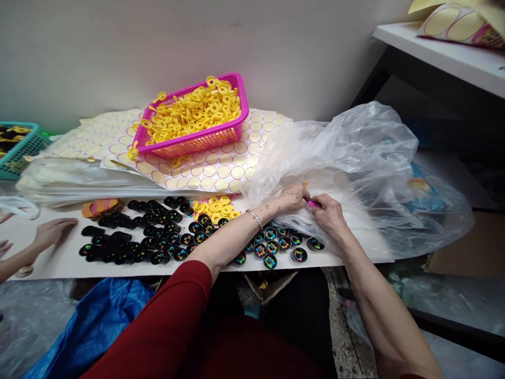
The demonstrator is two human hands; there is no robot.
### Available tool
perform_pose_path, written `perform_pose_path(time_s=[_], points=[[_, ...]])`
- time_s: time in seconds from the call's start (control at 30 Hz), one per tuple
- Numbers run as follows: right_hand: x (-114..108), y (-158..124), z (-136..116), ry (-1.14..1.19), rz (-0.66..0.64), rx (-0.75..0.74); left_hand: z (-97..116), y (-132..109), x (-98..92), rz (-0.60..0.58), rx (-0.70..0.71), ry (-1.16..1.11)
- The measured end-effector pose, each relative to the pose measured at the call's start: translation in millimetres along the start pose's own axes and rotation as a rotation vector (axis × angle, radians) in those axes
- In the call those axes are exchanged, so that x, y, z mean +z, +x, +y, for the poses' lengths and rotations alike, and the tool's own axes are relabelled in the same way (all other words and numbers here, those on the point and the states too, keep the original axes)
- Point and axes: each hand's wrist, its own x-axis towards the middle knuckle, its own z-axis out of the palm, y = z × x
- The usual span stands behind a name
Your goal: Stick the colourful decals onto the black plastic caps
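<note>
Both of my hands are close together at the front of a clear plastic bag [335,147]. My left hand [294,198] has its fingers curled at the bag's edge; what they grip is hidden. In my right hand [330,213], thumb and fingers are closed on a small pink object [313,203], too small to name. Below my hands stand black cups [284,242] with small coloured beads in them. Left of my left forearm are more black cups [161,243], several of them lying on their sides, beside a pile of yellow ring-shaped lids [216,209].
A pink basket [189,145] full of yellow ring pieces sits on sheets of round stickers [226,171]. Another person's hand [51,232] rests at the table's left end. A teal basket [31,150] stands far left, and a white shelf [442,55] juts in upper right.
</note>
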Motion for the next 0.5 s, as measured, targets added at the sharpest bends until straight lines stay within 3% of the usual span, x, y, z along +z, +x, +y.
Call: perform_pose_path(time_s=[0.23, 0.4, 0.5], points=[[1, -13, 4, 0.597, 0.118, 0.117, -10, 1, -3.6, 0.038, 0.008, -0.19], [2, -17, -4, 0.694, 0.158, 0.146, -9, 0, -9.9, 0.016, -0.036, -0.111], [-1, -16, -5, 0.72, 0.185, 0.145, 2, -5, -22.3, 0.03, -0.046, -0.026]])
